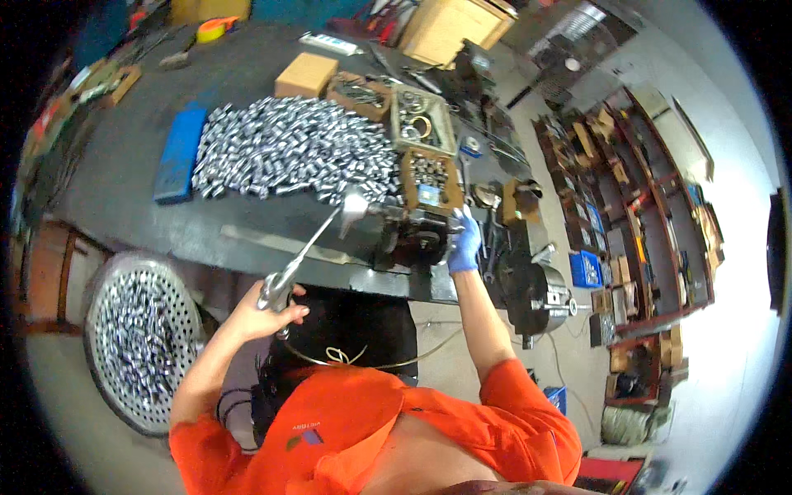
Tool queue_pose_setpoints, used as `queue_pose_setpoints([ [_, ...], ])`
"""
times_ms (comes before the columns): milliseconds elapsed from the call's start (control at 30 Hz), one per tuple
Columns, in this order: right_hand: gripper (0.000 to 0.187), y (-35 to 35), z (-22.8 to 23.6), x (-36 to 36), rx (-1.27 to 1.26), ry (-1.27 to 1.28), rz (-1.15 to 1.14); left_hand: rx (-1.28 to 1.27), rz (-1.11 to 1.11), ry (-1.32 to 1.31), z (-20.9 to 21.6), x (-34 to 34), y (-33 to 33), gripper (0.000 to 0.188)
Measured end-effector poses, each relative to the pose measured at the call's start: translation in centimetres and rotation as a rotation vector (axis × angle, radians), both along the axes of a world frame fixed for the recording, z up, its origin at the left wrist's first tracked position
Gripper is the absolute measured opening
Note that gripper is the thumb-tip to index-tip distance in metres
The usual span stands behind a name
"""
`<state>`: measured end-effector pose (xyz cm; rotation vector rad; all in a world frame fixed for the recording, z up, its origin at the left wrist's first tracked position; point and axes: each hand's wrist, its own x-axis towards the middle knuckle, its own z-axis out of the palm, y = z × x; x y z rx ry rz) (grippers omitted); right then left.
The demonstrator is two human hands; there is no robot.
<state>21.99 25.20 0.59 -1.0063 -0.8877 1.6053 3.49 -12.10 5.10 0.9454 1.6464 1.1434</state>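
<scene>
My bare left hand (257, 312) is wrapped round a silver air blow gun (280, 285). Its long thin nozzle slants up to the right, the tip close to a pale, blurred piece (355, 206) at the left end of a small dark bench machine (419, 235). A thin hose (396, 364) trails from the gun's lower end. My right hand (465, 246), in a blue glove, is against the machine's right side with the fingers bent; what they grip, if anything, is hidden. Behind the machine lies a wide heap of shiny metal sleeves (289, 148).
A perforated round basket (97, 330) of similar sleeves stands low at left. Around the heap are a blue bin (180, 153), a cardboard box (305, 76) and a box of small parts (429, 177). Wrenches (492, 247) and a vise-like black tool (528, 293) lie right; shelving (652, 223) stands beyond.
</scene>
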Motion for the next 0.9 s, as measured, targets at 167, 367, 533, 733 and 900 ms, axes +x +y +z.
queue_pose_setpoints([
  [167,0.019,0.6,6.8,-0.2,0.109,0.206,0.137,-0.023,0.012,0.035,-0.2,0.2,0.0,0.032],
  [367,0.025,-7.2,8.0,6.2,0.203,0.260,0.164,0.002,0.067,0.006,-0.6,0.9,-0.3,0.033],
  [533,0.024,-9.9,4.9,8.7,0.467,-0.224,0.202,0.157,0.153,0.144,-0.9,1.6,-1.3,0.036],
  [733,0.059,-20.5,7.0,3.3,0.450,-0.217,1.037,0.129,0.245,0.243,0.4,3.6,-0.8,0.049],
  [900,0.088,-26.0,3.3,-0.2,0.384,-0.126,1.318,-0.119,-0.079,0.726,2.2,5.3,-0.9,0.035],
])
